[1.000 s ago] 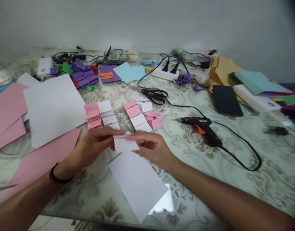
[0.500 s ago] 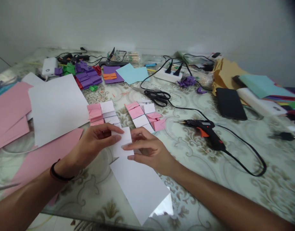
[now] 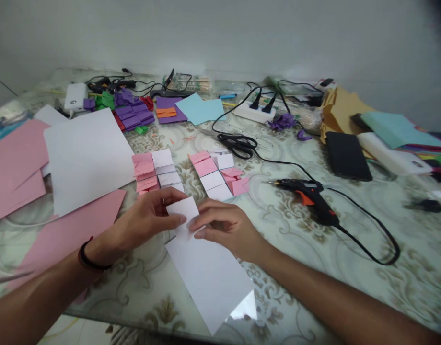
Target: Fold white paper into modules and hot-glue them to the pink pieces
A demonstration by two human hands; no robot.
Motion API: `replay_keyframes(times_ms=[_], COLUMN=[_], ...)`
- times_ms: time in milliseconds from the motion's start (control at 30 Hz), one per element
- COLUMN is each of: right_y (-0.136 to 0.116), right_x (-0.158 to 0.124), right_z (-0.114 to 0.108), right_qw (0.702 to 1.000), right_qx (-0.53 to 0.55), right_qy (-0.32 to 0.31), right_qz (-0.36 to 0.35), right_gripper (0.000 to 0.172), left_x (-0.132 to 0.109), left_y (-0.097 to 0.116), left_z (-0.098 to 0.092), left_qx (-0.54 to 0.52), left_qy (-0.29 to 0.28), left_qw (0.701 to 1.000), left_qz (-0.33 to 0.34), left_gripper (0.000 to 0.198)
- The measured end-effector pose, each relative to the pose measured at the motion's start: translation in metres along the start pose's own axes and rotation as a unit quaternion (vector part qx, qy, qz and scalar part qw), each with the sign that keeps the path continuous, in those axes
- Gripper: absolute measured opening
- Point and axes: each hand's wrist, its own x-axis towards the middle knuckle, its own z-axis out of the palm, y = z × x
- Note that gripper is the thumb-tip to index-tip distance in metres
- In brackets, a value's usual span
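A small piece of white paper [image 3: 184, 208] is held between my two hands above the table. My left hand [image 3: 152, 215] pinches its left side between thumb and fingers. From the right, my right hand [image 3: 227, 227] closes on the same piece, its thumb and fingertips at the paper's edge. Below them lies a larger white sheet [image 3: 215, 278], its upper end partly covered by the held piece. Just beyond my hands are two groups of folded pink and white paper, a left group [image 3: 166, 167] and a right group [image 3: 213, 179].
To the right lies a black glue gun [image 3: 314, 196] with its looping cord. Behind are black-handled scissors [image 3: 238, 144], a white power strip [image 3: 254, 112] and a dark phone [image 3: 348, 155]. A large white sheet [image 3: 87, 158] and pink sheets [image 3: 15, 167] cover the left side.
The small white paper has tilted in my hands, and its top edge sits a little lower. My fingers have shifted slightly along it, while both hands keep their hold.
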Motion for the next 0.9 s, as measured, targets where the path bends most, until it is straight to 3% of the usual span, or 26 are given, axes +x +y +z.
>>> replay_keyframes(times_ms=[133,400,667,767,800,900], right_y=[-0.002,0.0025,-0.0009,-0.0008,-0.0008,-0.001], right_x=[0.0004,-0.0039,0.0,-0.0001,-0.0001,-0.0003], right_z=[-0.0014,0.0002,-0.0003,0.0003,0.0004,0.0006], right_qw=[0.998,0.995,0.997,0.992,0.99,0.982], right_qx=[-0.024,-0.042,0.029,0.055,0.062,0.071], right_qy=[-0.049,-0.09,0.013,0.043,0.055,0.091], right_qz=[0.012,0.013,0.074,0.102,0.112,0.151], right_gripper=[0.014,0.018,0.007,0.009,0.011,0.018], left_x=[0.0007,-0.0015,-0.0049,-0.0064,-0.0069,-0.0084], left_y=[0.0002,-0.003,-0.0034,-0.0029,-0.0019,0.0016], left_z=[0.0011,-0.0003,0.0006,0.0015,0.0016,0.0018], left_qx=[0.028,0.046,0.116,0.172,0.195,0.218], left_qy=[-0.036,0.006,0.082,0.095,0.084,0.015], left_qw=[0.998,0.999,0.987,0.975,0.972,0.969], left_qz=[-0.044,-0.01,0.075,0.098,0.101,0.119], left_gripper=[0.015,0.026,0.026,0.014,0.008,0.014])
